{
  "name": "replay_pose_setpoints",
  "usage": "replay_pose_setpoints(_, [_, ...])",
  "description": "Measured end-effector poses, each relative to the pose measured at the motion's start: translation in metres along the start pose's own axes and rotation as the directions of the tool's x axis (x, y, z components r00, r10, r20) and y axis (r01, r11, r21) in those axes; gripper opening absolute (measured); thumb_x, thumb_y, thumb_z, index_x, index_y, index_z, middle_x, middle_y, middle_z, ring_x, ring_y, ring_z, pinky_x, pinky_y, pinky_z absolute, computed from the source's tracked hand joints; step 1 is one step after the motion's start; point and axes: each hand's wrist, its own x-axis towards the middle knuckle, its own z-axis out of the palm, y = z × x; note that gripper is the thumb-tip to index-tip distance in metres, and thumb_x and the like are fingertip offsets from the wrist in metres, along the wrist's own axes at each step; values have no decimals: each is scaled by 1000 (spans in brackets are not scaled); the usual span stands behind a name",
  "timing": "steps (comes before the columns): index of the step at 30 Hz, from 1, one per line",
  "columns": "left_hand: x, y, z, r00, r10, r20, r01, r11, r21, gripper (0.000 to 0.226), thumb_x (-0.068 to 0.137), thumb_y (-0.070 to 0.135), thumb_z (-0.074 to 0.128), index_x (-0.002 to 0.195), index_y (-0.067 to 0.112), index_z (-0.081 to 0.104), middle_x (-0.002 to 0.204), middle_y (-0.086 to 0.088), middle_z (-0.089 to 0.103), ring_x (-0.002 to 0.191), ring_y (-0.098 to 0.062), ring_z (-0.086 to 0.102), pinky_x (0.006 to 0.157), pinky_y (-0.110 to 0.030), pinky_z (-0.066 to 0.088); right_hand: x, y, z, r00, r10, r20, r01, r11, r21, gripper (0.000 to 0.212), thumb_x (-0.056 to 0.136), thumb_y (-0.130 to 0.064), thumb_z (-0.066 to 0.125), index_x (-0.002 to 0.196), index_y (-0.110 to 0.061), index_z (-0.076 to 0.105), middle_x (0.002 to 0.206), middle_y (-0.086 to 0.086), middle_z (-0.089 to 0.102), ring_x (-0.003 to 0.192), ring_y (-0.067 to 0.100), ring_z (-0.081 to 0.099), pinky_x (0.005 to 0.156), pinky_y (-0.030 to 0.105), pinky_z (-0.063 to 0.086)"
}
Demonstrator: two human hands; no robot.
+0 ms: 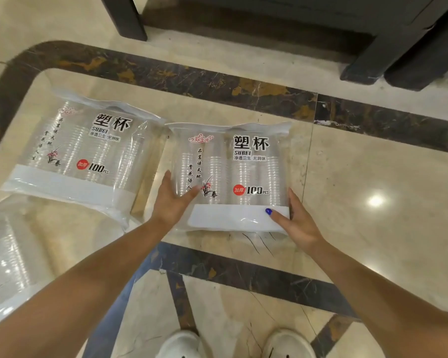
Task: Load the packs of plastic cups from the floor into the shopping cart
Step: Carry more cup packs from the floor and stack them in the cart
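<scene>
A clear pack of plastic cups (243,171) with black lettering and a red "100 pcs" mark lies on the marble floor straight ahead. My left hand (172,200) grips its lower left side, thumb lying over the front. My right hand (296,222) holds its lower right corner, thumb on the white band. A second identical pack (88,148) lies on the floor to the left, touching the first pack's upper corner. A third pack (3,264) shows partly at the left edge. No shopping cart is in view.
The floor is glossy beige marble with a dark brown inlaid border (217,83). Dark furniture legs (367,60) stand at the top right, another leg (124,16) at the top left. My white shoes (233,344) are at the bottom edge.
</scene>
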Motion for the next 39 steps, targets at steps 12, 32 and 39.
replay_pose_setpoints(12, [-120, 98, -78, 999, -12, -45, 8, 996, -91, 107, 63, 44, 84, 150, 19, 27, 149, 3, 39, 137, -12, 36, 105, -22, 30, -125, -104, -45, 999, 36, -32, -33, 997, 69, 87, 78, -28, 82, 148, -35, 32, 134, -9, 54, 112, 12, 58, 97, 35, 51])
replay_pose_setpoints(32, [-464, 416, -440, 945, 65, -322, -174, 930, -325, 115, 58, 37, 88, 152, 24, 23, 153, 3, 34, 127, -7, 40, 108, -29, 32, -460, -570, -124, 950, -282, 138, 271, 958, 92, 100, 67, -51, 84, 149, -42, 28, 144, -8, 48, 126, 18, 53, 103, 51, 48])
replay_pose_setpoints(39, [-559, 427, -503, 837, 67, -542, -305, 880, -363, 105, 67, 27, 86, 151, 25, 26, 142, 8, 41, 99, 6, 54, 78, -14, 42, -512, -656, -104, 834, -439, 334, 421, 898, 129, 91, 62, -51, 86, 134, -39, 32, 126, -23, 46, 113, -1, 53, 95, 31, 49])
